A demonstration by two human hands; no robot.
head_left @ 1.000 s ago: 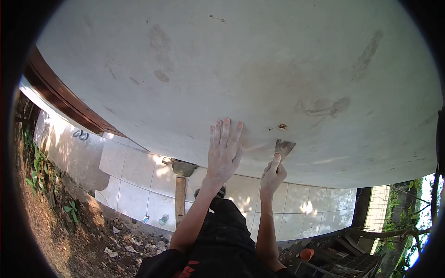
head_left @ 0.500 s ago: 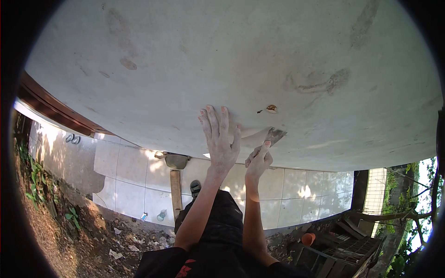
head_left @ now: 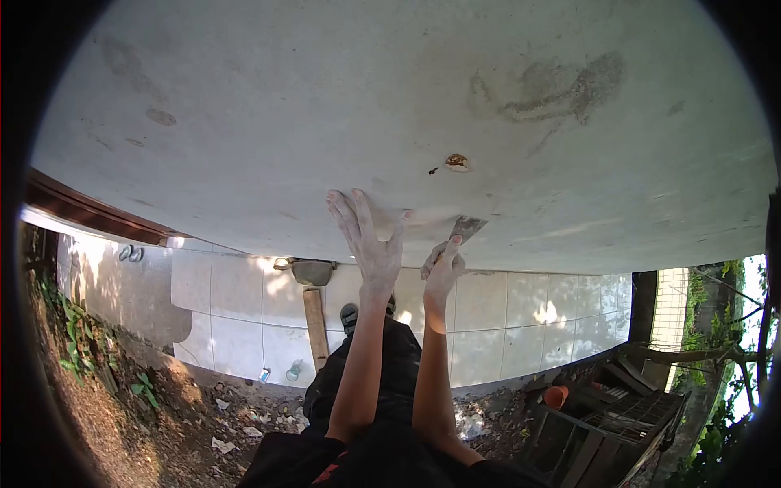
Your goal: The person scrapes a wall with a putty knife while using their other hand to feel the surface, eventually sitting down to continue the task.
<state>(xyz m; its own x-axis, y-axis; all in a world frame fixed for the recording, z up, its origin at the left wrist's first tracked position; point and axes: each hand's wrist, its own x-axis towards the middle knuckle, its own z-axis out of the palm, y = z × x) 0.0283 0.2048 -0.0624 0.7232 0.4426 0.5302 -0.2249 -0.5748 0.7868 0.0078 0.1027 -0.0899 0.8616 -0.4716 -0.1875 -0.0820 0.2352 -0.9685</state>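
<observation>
My left hand [head_left: 376, 252], coated in pale dust, rests with spread fingers against the grey-white wall [head_left: 285, 122]. To its right, my right hand [head_left: 445, 264] is closed around a putty knife [head_left: 468, 229], with the thumb along it. The metal blade points up and meets the wall surface. Just above the two hands there is a small chipped hole [head_left: 457, 163] with brownish edges. A rough, darker patch [head_left: 582, 93] marks the wall higher on the right. The handle of the putty knife is mostly hidden in my fingers.
Below runs a tiled ledge [head_left: 480, 333] with a wooden plank [head_left: 315, 325], a grey basin [head_left: 312, 272], a glass [head_left: 294, 372] and sandals [head_left: 131, 253]. Littered soil [head_left: 244, 419] lies beyond. A wooden crate [head_left: 602, 431] and an orange pot [head_left: 556, 397] stand at the lower right.
Both hands appear slightly further left in view, and the wall marks have shifted up and left as the camera moved. The right hand keeps its hold on the putty knife.
</observation>
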